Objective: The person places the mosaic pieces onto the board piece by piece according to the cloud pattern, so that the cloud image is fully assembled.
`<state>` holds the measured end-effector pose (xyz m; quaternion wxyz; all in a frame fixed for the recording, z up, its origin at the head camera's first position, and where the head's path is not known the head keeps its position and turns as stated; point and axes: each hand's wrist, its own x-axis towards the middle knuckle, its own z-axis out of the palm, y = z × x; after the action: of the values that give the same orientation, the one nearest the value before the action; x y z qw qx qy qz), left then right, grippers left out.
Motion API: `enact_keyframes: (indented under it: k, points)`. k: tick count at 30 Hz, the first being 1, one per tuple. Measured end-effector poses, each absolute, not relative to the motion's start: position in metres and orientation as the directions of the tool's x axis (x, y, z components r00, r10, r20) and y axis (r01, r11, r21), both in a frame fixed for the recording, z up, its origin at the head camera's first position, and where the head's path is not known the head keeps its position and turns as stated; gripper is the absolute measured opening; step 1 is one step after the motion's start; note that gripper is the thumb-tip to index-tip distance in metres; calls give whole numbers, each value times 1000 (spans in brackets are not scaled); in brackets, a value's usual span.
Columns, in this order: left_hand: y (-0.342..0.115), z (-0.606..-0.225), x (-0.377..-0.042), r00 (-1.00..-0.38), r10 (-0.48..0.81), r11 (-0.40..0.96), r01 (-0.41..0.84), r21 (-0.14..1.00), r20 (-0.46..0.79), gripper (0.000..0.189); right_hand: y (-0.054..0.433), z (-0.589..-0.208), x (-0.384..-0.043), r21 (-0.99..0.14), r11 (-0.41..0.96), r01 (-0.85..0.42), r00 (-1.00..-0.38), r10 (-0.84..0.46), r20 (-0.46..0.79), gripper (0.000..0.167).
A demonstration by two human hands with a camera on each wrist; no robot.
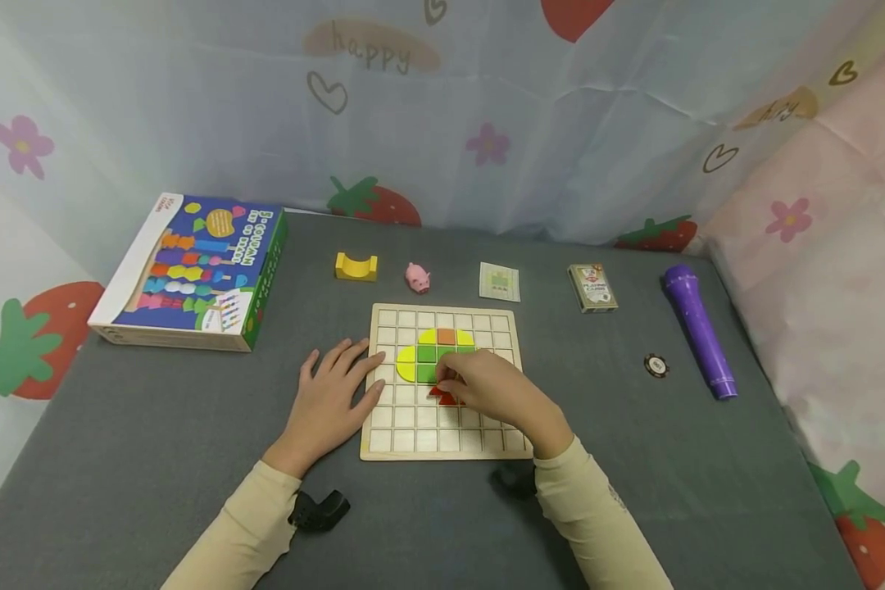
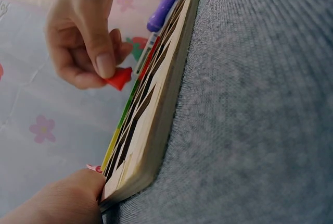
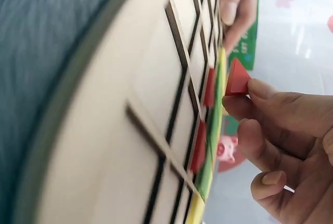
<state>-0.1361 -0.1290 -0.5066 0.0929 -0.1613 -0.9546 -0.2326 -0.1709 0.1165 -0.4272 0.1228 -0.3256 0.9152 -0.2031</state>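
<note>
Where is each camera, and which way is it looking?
Head view: high up, looking forward and down at the grid board on the grey table; both sleeves, the left hand and the right hand show.
Left wrist view: low at the board's left edge, looking across it; the right hand pinches a red piece.
Right wrist view: low over the board, looking toward the far side; that hand's fingers hold the red piece.
Shared: both wrist views show the board and red piece.
</note>
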Motion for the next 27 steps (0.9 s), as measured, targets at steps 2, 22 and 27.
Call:
enact_keyframes:
  k: [2,22,27]
  points:
    - [-129,-506,-136,-931,265,839,350,415,250,45,112,-430,-171,-444,700,-560,-748,-657,-92,4]
    - [-131,-506,-135,-926,265,843,358,402,268,45,101,-435,-167,-390,685,-615,-720,-690,-78,5]
    - [-131,-505,-135,-925,268,842,361,401,270,45,101,-437,-166,-379,689,-617,-721,-689,-77,8]
